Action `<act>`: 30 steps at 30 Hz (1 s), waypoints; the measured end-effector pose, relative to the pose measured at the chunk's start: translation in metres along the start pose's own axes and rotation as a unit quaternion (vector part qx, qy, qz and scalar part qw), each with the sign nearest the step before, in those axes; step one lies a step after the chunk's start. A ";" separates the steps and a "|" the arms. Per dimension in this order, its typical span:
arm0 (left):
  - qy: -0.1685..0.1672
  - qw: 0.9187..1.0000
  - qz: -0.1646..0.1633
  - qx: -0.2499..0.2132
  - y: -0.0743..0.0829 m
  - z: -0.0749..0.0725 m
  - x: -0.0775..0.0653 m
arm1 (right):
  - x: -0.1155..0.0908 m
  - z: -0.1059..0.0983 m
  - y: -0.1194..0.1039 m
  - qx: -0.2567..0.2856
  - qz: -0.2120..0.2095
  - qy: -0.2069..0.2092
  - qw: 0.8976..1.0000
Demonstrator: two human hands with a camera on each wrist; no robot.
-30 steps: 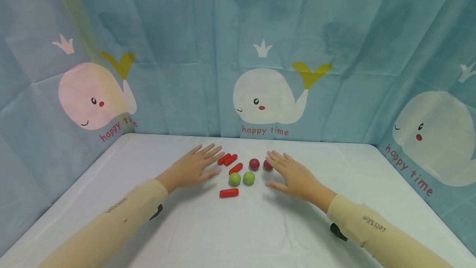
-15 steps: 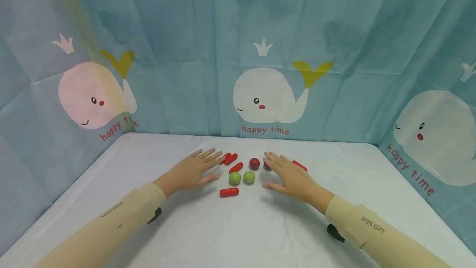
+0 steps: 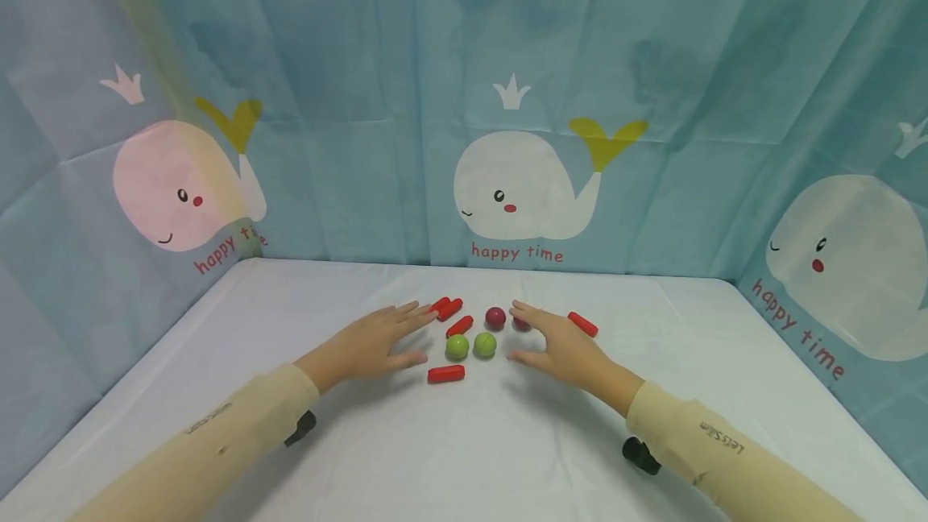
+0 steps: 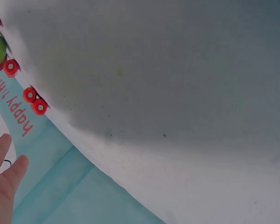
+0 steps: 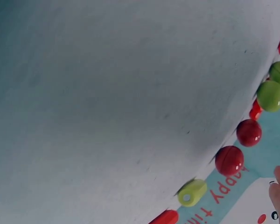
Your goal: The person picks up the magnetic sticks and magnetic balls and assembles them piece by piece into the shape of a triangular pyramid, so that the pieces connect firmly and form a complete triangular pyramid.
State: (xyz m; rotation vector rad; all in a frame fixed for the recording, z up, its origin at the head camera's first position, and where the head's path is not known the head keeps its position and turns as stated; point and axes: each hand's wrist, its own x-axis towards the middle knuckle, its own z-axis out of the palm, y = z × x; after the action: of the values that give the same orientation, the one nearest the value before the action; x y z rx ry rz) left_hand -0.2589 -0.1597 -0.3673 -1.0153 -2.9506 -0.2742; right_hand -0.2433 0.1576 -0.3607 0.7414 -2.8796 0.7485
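Observation:
In the head view my left hand (image 3: 370, 342) hovers left of the group, fingers extended and holding nothing. Its fingertips overlap a pair of red hexagonal sticks (image 3: 451, 309). Another red stick (image 3: 460, 327) lies just right of them, and one more red stick (image 3: 445, 374) lies nearest me. Two green balls (image 3: 485, 345) sit mid-group, with a dark red ball (image 3: 495, 318) behind. My right hand (image 3: 576, 351), fingers extended, partly covers a second dark red ball (image 3: 521, 324). Beyond that hand lies a red stick (image 3: 583, 324). The right wrist view adds a yellow-green stick (image 5: 192, 192), hidden from the head.
A white cloth (image 3: 435, 457) covers the table. Blue curtains (image 3: 348, 143) printed with whales stand along its back and both sides. Dark wrist devices (image 3: 641, 455) hang beneath the beige sleeves (image 3: 725, 449).
Both hands have drawn slightly toward me and turned more onto their sides. The right hand has also shifted left, uncovering the red stick beyond it. The sticks and balls stay put.

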 end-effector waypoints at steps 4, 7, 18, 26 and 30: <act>-0.013 0.999 -0.032 -0.039 0.004 0.001 -0.002 | 0.001 0.002 -0.002 0.025 0.007 0.010 1.000; -0.024 0.996 -0.054 -0.061 0.006 0.002 -0.004 | 0.002 0.004 -0.003 0.044 0.011 0.022 0.999; -0.016 0.990 -0.074 -0.122 0.013 0.004 -0.004 | 0.007 0.007 -0.010 0.126 0.062 0.036 0.989; 0.008 0.980 -0.070 -0.188 0.014 0.007 -0.005 | 0.014 0.009 -0.013 0.191 0.141 0.038 0.971; 0.011 0.971 -0.085 -0.221 0.015 0.009 -0.003 | 0.018 0.011 -0.014 0.219 0.168 0.034 0.961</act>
State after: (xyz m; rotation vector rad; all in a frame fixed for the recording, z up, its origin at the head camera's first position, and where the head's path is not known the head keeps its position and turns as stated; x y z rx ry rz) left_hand -0.2470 -0.1485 -0.3742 -0.7689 -3.0264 -0.9741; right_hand -0.2523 0.1341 -0.3611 0.2372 -2.8336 1.4512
